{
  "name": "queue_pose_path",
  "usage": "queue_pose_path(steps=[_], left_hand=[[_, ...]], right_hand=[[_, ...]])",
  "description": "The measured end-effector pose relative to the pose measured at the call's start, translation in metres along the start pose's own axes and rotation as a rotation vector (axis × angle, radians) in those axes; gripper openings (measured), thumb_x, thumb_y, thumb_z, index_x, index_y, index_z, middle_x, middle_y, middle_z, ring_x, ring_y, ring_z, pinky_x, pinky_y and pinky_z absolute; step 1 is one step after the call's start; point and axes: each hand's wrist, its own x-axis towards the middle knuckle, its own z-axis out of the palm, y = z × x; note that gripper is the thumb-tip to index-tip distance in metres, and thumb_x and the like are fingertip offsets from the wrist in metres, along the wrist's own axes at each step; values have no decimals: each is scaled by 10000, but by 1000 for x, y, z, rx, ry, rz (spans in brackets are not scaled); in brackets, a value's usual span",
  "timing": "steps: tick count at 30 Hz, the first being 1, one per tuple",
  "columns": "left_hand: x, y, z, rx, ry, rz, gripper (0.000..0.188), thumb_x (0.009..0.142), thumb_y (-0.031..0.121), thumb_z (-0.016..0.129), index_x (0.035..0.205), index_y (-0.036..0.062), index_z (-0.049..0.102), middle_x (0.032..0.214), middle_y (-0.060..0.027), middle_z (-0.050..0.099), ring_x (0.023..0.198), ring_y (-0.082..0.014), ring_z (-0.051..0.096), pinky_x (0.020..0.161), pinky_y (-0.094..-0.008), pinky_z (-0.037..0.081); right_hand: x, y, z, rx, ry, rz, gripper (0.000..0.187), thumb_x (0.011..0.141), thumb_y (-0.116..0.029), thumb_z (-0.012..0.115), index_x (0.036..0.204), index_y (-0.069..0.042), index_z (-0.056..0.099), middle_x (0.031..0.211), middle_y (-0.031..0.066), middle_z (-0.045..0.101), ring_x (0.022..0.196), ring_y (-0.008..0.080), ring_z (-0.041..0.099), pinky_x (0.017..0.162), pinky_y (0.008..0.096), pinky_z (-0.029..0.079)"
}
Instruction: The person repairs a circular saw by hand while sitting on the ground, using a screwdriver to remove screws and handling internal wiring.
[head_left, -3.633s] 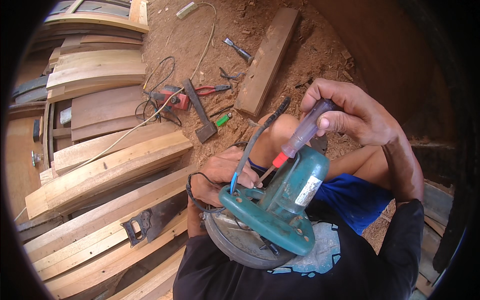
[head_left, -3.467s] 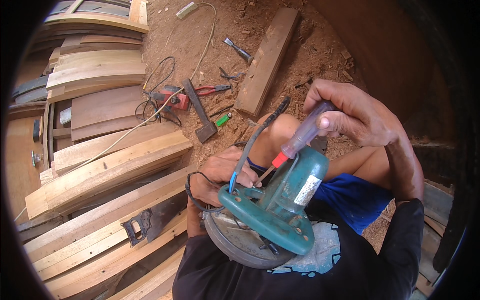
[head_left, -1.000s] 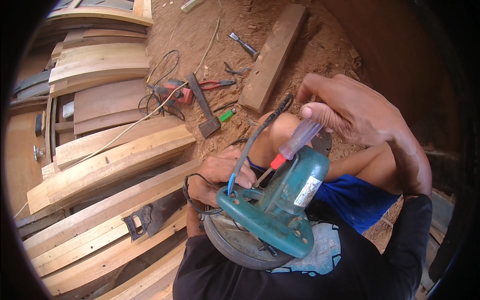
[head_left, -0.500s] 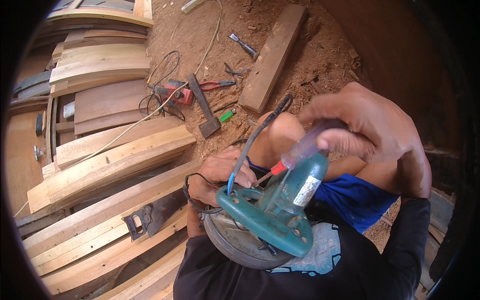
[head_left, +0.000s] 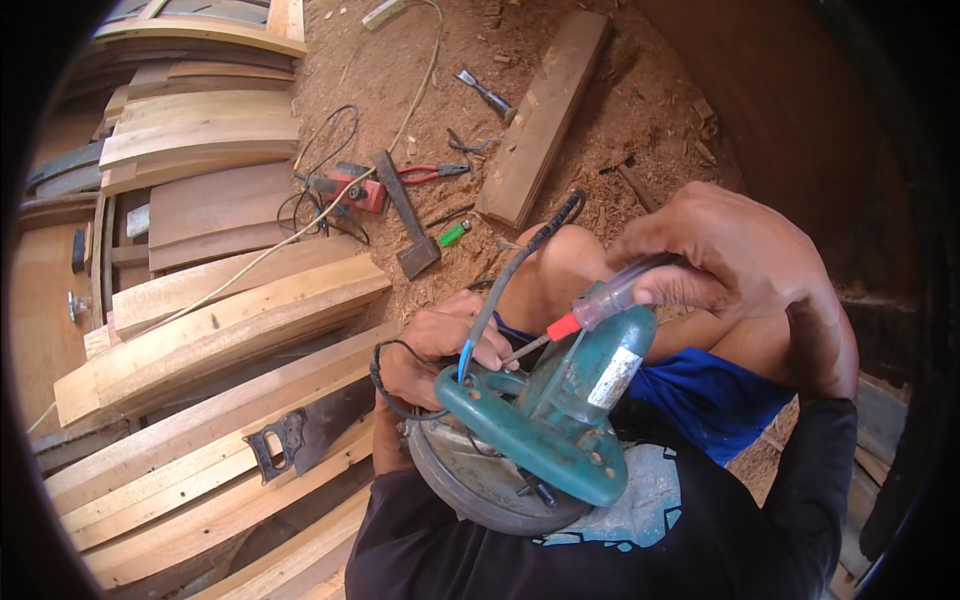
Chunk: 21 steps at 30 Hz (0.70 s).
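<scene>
A green circular saw point(head_left: 540, 440) rests in my lap, its round guard toward my belly. Blue wire shows where the dark power cord point(head_left: 515, 262) enters the handle. My right hand point(head_left: 735, 265) is closed round the clear handle of a screwdriver point(head_left: 590, 312) with a red collar. The screwdriver's shaft slants down left, its tip at the saw handle near my left fingers. My left hand point(head_left: 440, 345) is bent against the handle beside the cord, fingers closed; what they pinch is hidden. A thin black wire loop point(head_left: 385, 372) hangs by that wrist.
Stacked boards point(head_left: 215, 320) fill the left side, with a handsaw point(head_left: 300, 440) on them. On the sawdust floor ahead lie a hammer point(head_left: 408, 220), red pliers point(head_left: 435, 172), a red power tool point(head_left: 358, 188), a green lighter point(head_left: 454, 233), a chisel point(head_left: 485, 95) and a thick plank point(head_left: 545, 120).
My right hand has shifted slightly down and its fingers have turned on the screwdriver handle. The tip stays by the saw handle. My left hand and the saw have hardly moved.
</scene>
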Motion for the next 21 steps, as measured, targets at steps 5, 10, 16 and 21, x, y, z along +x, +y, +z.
queue_pose_path(steps=[5,10,16,21], left_hand=[[6,1,-4,115,-38,-14,209,890,240,850,998,74,780,1004,-104,803,884,-305,741,807,-418,527],[33,-6,-3,253,-146,-35,300,898,334,841,1070,95,786,1019,-109,784,932,-329,735,840,-436,546],[65,-17,0,128,-312,-149,348,854,224,900,1161,80,819,1103,-88,810,1045,-267,760,942,-400,575],[88,-39,-1,22,-484,-9,323,930,216,811,1183,17,781,1203,-165,772,1098,-341,728,974,-430,561]], right_hand=[[-10,9,4,118,161,-145,414,1057,-355,665,1105,51,733,949,204,749,870,373,742,738,446,553],[-54,7,22,573,586,102,490,1035,-407,710,1250,33,709,937,45,696,819,122,631,712,292,486],[-83,-17,75,710,651,187,571,1028,-375,721,1403,32,580,1000,28,661,895,97,597,828,267,492],[-78,-31,122,744,658,340,444,1079,-278,675,1406,9,588,1050,17,645,961,93,596,855,266,505]])
